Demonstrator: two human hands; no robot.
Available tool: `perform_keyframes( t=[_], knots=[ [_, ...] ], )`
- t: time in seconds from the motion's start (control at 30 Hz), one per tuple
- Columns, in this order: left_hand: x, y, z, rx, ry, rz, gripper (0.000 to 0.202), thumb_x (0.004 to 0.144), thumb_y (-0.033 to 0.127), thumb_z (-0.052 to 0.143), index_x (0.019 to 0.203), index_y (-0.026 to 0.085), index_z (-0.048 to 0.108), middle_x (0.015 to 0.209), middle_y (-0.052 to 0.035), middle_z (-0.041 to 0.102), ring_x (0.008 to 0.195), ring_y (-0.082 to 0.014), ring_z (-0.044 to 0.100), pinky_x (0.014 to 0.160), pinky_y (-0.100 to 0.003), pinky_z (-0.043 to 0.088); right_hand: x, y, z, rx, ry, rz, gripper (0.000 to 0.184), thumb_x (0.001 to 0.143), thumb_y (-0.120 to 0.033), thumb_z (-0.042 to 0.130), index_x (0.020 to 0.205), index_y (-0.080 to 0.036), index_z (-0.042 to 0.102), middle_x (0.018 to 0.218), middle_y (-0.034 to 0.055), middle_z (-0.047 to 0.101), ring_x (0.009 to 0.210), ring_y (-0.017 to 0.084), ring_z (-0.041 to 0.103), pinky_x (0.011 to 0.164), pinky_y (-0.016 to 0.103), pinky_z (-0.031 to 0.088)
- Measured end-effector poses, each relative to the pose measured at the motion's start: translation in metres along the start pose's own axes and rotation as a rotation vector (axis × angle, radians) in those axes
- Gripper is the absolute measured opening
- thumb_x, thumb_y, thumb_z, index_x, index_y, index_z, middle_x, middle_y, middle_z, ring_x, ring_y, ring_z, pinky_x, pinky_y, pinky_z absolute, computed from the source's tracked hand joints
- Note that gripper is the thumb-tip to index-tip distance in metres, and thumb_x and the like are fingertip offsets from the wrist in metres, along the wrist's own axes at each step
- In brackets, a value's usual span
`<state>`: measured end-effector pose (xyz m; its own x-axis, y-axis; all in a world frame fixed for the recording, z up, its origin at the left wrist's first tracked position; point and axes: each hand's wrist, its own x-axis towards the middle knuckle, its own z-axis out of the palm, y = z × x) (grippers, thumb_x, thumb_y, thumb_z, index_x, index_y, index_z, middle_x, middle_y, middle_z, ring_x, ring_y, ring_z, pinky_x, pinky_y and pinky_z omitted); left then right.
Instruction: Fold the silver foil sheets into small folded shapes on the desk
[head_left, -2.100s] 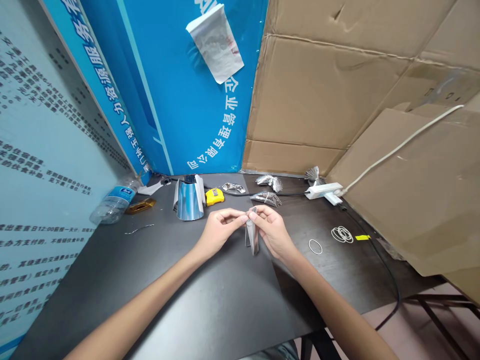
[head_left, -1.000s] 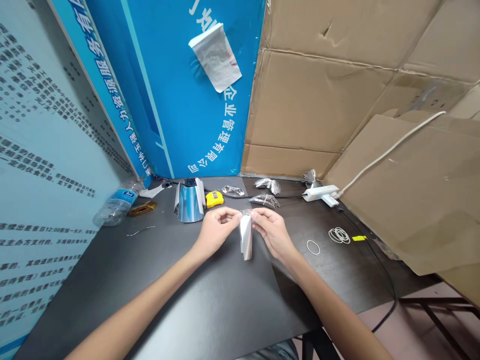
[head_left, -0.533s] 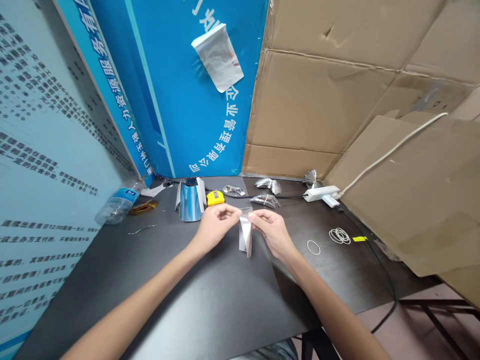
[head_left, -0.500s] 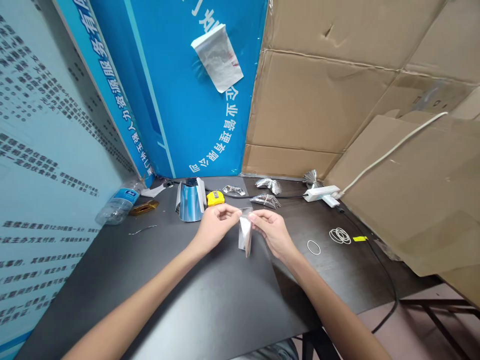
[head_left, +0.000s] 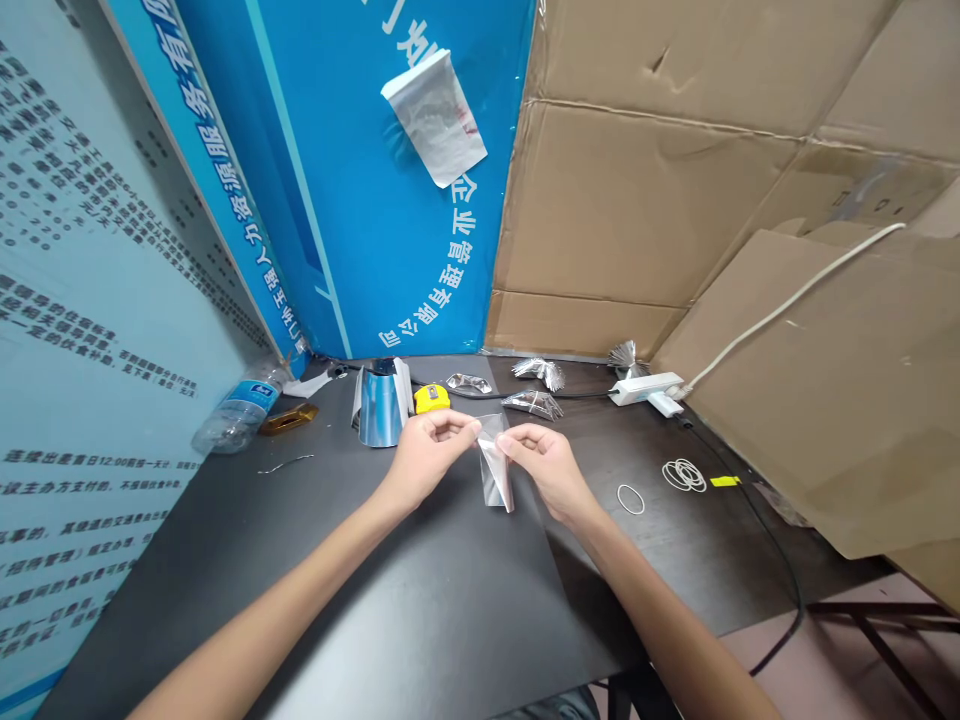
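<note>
A small piece of clear, shiny plastic film (head_left: pixel 493 482) hangs above the table between my hands, its lower part folded over at a slant. My left hand (head_left: pixel 429 452) pinches its upper left edge between thumb and fingertips. At the upper right, my right hand (head_left: pixel 549 466) pinches the folded part. Just behind my left hand lie a yellow tape measure (head_left: pixel 432 398) and a curved blue reflective sheet (head_left: pixel 380 408). Beyond the film are bundles of silvery strips (head_left: pixel 533 404), one with a band around it.
On the right are white rubber bands (head_left: pixel 683 475), a yellow tag (head_left: pixel 724 482) and a white power strip (head_left: pixel 645 388) with cables. A plastic bottle (head_left: pixel 238 408) lies at the left by an amber-coloured piece (head_left: pixel 288 419) and a thin wire (head_left: pixel 286 464). Cardboard (head_left: pixel 600 210) and printed boards enclose the table.
My right hand has drawn the folded part of the film slightly right, so the film looks wider and more spread. Both hands keep their pinch.
</note>
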<state>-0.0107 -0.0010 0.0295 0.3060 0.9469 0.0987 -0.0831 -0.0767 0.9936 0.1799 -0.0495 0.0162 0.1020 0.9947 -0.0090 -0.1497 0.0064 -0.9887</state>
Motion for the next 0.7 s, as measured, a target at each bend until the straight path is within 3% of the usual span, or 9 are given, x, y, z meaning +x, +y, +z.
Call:
perform_keyframes(
  t=[0.27, 0.47, 0.7],
  knots=[
    [0.0010, 0.0025, -0.0034, 0.001, 0.064, 0.001, 0.029, 0.081, 0.044, 0.083, 0.088, 0.017, 0.080, 0.084, -0.0065, 0.078, 0.079, -0.0203, 0.071, 0.079, -0.031, 0.055, -0.0034, -0.0016, 0.0018, -0.025, -0.049, -0.013, 0.034, 0.075, -0.050, 0.088, 0.087, -0.019, 0.081, 0.087, 0.0068, 0.078, 0.081, 0.021, 0.068, 0.083, 0.036, 0.054],
    [0.0003, 0.0084, -0.0019, -0.011, 0.066, 0.007, 0.028, 0.079, 0.044, 0.084, 0.085, 0.017, 0.079, 0.080, -0.0061, 0.077, 0.077, -0.0204, 0.071, 0.079, -0.032, 0.056, -0.0016, 0.0016, 0.0037, -0.065, -0.001, -0.012, 0.034, 0.072, -0.050, 0.090, 0.080, -0.019, 0.080, 0.076, 0.0048, 0.074, 0.073, 0.019, 0.064, 0.075, 0.034, 0.052],
    [0.0035, 0.0049, -0.0049, -0.067, 0.100, -0.001, 0.030, 0.077, 0.045, 0.087, 0.086, 0.017, 0.080, 0.081, -0.0054, 0.077, 0.077, -0.0193, 0.071, 0.080, -0.032, 0.057, -0.0041, -0.0001, 0.0040, -0.003, -0.060, 0.016, 0.034, 0.075, -0.051, 0.088, 0.085, -0.019, 0.082, 0.084, 0.0068, 0.077, 0.077, 0.020, 0.066, 0.079, 0.035, 0.052]
  ],
)
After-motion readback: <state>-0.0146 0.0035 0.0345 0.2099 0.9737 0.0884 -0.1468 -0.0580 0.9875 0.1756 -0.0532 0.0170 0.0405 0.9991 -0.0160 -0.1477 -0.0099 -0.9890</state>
